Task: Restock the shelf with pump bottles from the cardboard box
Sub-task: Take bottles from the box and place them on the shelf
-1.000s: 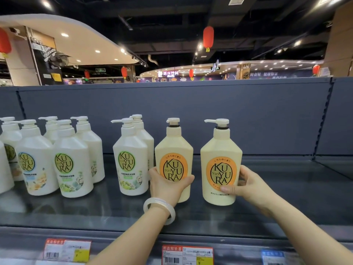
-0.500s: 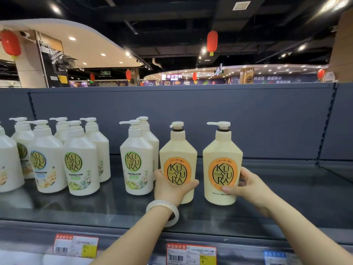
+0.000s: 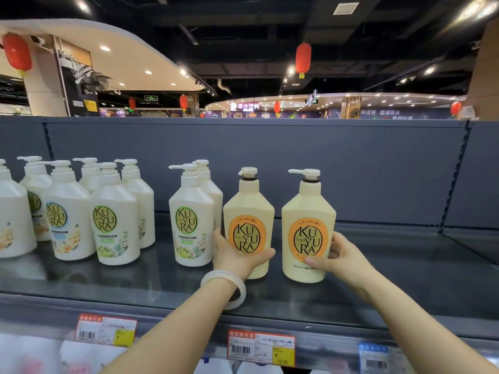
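Two full-looking, probably heavy yellow pump bottles, one (image 3: 248, 228) wrapped low by the left hand (image 3: 237, 256), the 3 o'clock one (image 3: 307, 230) by the right hand (image 3: 336, 259), are best gripped around the stiff, slick body, not the pump.

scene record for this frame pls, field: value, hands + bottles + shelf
left hand: wrapped around the lower front of the left yellow bottle, white bangle on the wrist
right hand: gripping the lower right side of the right yellow bottle
yellow bottles: upright on the shelf, side by side with a gap, orange labels facing the camera
white bottles: upright, grouped left of the yellow pair, green labels
shelf right of the yellow bottles: bare
cardboard box: not in view
price tags: on the shelf's front edge
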Tool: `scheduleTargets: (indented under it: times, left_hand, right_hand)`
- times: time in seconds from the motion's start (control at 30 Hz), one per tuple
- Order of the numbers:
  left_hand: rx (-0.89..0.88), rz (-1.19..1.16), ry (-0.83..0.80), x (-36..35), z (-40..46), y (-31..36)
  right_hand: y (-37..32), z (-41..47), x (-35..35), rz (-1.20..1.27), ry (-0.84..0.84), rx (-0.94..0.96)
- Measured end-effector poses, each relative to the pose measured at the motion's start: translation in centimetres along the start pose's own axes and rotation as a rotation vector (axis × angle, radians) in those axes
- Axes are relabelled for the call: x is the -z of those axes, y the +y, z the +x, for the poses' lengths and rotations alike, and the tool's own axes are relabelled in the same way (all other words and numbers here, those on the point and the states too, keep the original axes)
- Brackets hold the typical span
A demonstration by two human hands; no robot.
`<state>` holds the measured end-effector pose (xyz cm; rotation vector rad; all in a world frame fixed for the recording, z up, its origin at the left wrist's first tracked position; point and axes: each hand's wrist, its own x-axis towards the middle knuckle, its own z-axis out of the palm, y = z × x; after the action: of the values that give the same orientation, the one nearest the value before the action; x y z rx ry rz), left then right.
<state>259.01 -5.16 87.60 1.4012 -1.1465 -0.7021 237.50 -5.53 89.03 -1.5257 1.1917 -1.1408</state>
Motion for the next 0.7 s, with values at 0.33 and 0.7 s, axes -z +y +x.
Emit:
scheduleTargets:
  times: [0.33, 0.7]
  left_hand:
    - [0.007, 0.093, -0.155, 3.1, -1.4, -0.1]
    - [-0.208, 0.380, -0.042, 5.2, -5.2, 0.9]
  right_hand:
    - [-0.7, -1.9, -1.3, -0.218, 0.336, 0.091]
    - [-2.8, -5.4, -9.2, -0.517, 0.255, 0.743]
